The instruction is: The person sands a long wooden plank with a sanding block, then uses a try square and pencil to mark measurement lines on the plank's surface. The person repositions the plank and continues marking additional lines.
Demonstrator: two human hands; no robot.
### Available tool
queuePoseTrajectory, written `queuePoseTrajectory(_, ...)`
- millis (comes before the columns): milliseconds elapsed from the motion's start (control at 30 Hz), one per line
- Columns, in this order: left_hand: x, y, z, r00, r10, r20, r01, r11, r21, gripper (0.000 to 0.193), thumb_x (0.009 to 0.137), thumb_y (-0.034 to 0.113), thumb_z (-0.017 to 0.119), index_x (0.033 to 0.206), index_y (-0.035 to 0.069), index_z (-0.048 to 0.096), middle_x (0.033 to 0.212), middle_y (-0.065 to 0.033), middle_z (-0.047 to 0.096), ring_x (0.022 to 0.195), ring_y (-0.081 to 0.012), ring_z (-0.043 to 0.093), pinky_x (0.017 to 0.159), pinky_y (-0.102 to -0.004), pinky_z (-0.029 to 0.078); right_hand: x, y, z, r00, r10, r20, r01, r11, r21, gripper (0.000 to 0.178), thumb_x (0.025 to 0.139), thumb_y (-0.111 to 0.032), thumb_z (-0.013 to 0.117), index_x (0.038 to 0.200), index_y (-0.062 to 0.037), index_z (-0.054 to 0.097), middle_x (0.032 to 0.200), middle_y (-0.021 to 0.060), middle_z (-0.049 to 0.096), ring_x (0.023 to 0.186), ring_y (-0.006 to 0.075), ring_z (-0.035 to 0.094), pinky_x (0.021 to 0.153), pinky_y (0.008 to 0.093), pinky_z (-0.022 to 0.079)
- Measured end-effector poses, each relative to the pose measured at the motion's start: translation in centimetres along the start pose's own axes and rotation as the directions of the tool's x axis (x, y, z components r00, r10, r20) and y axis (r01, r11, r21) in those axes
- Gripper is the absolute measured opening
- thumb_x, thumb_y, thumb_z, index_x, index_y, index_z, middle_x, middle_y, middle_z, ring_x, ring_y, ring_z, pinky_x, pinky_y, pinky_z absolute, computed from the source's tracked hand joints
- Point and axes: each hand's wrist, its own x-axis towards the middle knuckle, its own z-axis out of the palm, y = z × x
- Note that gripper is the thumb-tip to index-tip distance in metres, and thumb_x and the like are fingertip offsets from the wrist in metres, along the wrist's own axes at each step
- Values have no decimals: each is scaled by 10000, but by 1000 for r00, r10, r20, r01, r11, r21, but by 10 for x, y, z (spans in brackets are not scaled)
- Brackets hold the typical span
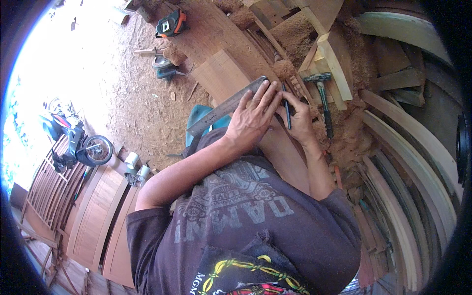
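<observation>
A flat metal ruler [216,114] lies slantwise across a wooden board [221,73], its far end dark. My left hand [250,118] holds it down, fingers stretched over its far end and thumb on the blade. What the palm covers is hidden. Close beside those fingers, my right hand [299,118] pinches a slim dark pencil [287,109], standing nearly upright at the board's right side. The pencil's tip is too small to make out. A hammer [323,101] with a dark head and green-black handle lies just right of my right hand.
An orange-black tape measure [171,23] sits at the bench's far end. A teal power tool [166,68] rests on the sawdust-covered ground to the left. Curved planks [408,142] crowd the right side. A motorbike [78,140] and wooden panels [96,216] are at left.
</observation>
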Motion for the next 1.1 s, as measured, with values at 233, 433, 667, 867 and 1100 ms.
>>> queuePoseTrajectory(233,0,-1,2,1000,-8,1,8,1000,17,940,799,300,790,1599,80,348,1700,-134,264,1581,-314,240,1219,-521,319,0,0,-2,999,22,41,-20,999,-47,395,918,-49,771,1284,35,648,1110,189,736,1003,213,708,871,348,553)
queuePoseTrajectory(433,0,1,1,1000,-15,15,15,999,33,990,778,345,834,1602,97,345,1704,-124,258,1584,-312,230,1223,-523,317,-1,-1,1,997,-75,-33,72,993,-89,368,895,-96,800,1219,25,673,1011,213,725,905,295,731,796,382,556)
queuePoseTrajectory(667,1,1,-3,999,-23,34,23,1000,-1,993,775,348,840,1598,91,346,1701,-136,256,1583,-318,227,1220,-534,321,-1,-1,2,999,-40,-30,37,997,-69,363,910,-114,789,1228,19,675,1020,229,734,921,304,745,794,387,565)
queuePoseTrajectory(867,0,2,-4,1000,-15,27,15,1000,-5,956,802,294,799,1602,56,332,1694,-145,269,1577,-315,243,1214,-524,321,-1,-3,1,1000,-3,-1,3,995,-101,368,916,-52,767,1257,38,662,1074,210,744,965,225,729,828,354,570)
queuePoseTrajectory(1100,-1,3,-1,1000,-14,0,14,1000,-10,923,808,277,783,1591,47,352,1693,-146,273,1574,-318,253,1210,-529,327,-1,-3,0,1000,1,16,0,996,-86,369,920,-24,758,1262,62,652,1098,201,747,992,185,720,844,332,570)
